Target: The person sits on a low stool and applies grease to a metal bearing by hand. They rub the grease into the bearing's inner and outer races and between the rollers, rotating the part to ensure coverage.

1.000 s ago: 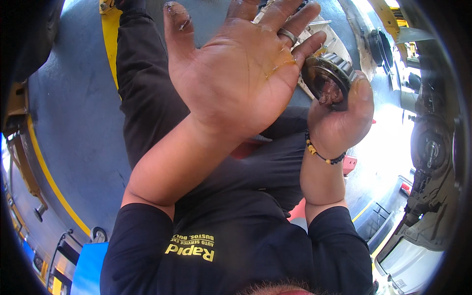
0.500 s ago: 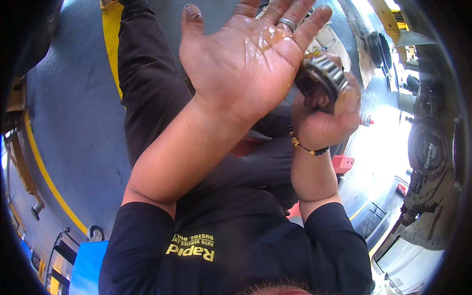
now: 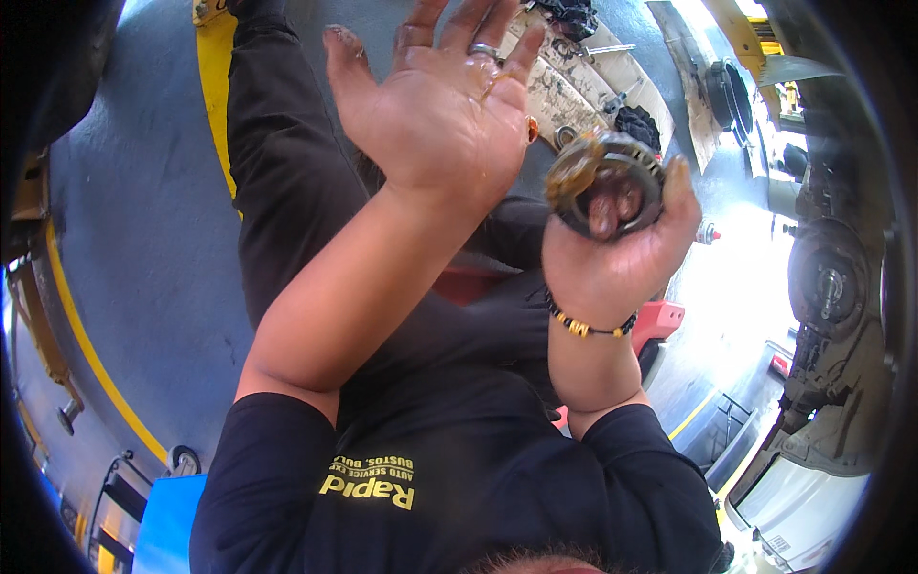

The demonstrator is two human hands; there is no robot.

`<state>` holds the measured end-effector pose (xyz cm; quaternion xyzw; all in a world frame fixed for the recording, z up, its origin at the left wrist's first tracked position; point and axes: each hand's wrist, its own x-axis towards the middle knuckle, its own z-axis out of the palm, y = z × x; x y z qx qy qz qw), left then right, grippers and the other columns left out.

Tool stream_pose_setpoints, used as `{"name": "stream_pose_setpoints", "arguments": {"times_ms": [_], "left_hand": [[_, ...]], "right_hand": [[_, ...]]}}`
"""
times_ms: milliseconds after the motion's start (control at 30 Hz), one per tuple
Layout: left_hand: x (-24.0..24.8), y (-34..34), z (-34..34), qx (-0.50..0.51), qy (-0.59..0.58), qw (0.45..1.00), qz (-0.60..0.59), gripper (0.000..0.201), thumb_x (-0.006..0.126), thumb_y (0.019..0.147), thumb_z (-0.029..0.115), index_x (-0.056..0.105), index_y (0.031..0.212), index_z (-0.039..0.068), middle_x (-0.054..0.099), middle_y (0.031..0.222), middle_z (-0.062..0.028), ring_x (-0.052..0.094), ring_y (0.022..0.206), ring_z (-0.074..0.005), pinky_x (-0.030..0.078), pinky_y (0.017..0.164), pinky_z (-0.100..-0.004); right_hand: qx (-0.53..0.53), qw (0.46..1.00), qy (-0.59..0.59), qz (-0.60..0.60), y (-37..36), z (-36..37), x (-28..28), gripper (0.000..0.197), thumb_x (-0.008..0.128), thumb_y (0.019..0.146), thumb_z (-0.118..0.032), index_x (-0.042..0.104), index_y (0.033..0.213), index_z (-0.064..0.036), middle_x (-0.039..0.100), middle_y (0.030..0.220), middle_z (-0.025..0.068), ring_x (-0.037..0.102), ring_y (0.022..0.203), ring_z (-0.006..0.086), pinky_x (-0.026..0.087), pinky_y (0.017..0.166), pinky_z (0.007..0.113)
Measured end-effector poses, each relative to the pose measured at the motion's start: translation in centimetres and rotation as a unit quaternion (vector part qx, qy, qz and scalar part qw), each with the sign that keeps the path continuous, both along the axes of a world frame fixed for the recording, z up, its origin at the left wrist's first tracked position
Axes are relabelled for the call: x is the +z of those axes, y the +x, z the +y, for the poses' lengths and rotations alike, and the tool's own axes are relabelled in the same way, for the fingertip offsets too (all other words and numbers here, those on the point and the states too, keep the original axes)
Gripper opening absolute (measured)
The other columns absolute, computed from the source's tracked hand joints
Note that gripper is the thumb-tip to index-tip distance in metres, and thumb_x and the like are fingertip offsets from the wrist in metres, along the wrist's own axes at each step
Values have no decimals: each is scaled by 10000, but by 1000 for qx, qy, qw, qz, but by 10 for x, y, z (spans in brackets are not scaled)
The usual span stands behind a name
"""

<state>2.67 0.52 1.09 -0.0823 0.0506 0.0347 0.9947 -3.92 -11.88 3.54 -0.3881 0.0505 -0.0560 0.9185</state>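
Observation:
My left hand (image 3: 442, 129) is raised palm up with its fingers spread. Amber grease shines on the palm, and a clump sits along its outer edge. A ring circles one finger. To its right, apart from it, my right hand (image 3: 622, 263) grips a roller bearing (image 3: 646, 170). Fingers of that hand pass through the bearing's centre hole, while the thumb lies along its outside. Amber grease (image 3: 572, 182) coats the bearing's left side, slightly blurred by motion.
Beyond my hands, stained cardboard (image 3: 564, 81) on the floor bears dark rags (image 3: 639, 124) and small metal parts. A wheel hub (image 3: 830, 287) with exposed vehicle parts stands at the right. A red stand or stool part (image 3: 658, 320) is beside my right forearm.
My left hand has moved left, away from the bearing. My right hand has shifted slightly left and down, turning the bearing so its hole and greased side show.

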Motion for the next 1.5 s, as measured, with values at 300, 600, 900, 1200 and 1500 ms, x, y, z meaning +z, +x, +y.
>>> {"name": "stream_pose_setpoints", "arguments": {"times_ms": [300,600,900,1200,1500], "left_hand": [[17,-32,-19,110,132,984,-55,780,463,890,719,546,1282,49,497,1307,-191,382,1328,-314,214,1180,-532],[17,-30,-12,145,163,974,-56,809,430,892,742,514,1317,60,474,1334,-190,368,1337,-314,200,1187,-544],[21,-14,14,55,98,982,-152,833,396,895,763,483,1352,72,451,1362,-189,352,1348,-315,188,1195,-556],[20,-25,8,-4,61,987,-149,812,395,902,751,482,1357,85,452,1376,-186,346,1360,-316,197,1190,-555],[16,-25,-4,-60,33,988,-142,805,391,909,746,480,1369,92,457,1382,-178,353,1359,-308,207,1181,-547]], "right_hand": [[-235,927,-291,-33,33,14,-15,438,475,1055,-366,573,1202,34,688,1014,146,696,891,202,594,817,367],[-170,906,-379,-87,14,11,-15,378,515,1042,-264,602,1074,102,675,942,141,692,830,184,601,786,334],[-51,960,-275,-31,10,-15,13,301,614,956,-257,634,1015,37,684,847,106,669,778,180,550,751,303],[-27,962,-244,-119,26,-20,17,421,571,1015,-364,580,1035,56,682,948,162,670,797,227,542,705,303],[-170,889,-383,-184,30,-7,3,452,638,978,-412,605,1019,37,629,815,75,597,697,117,519,693,261]]}}
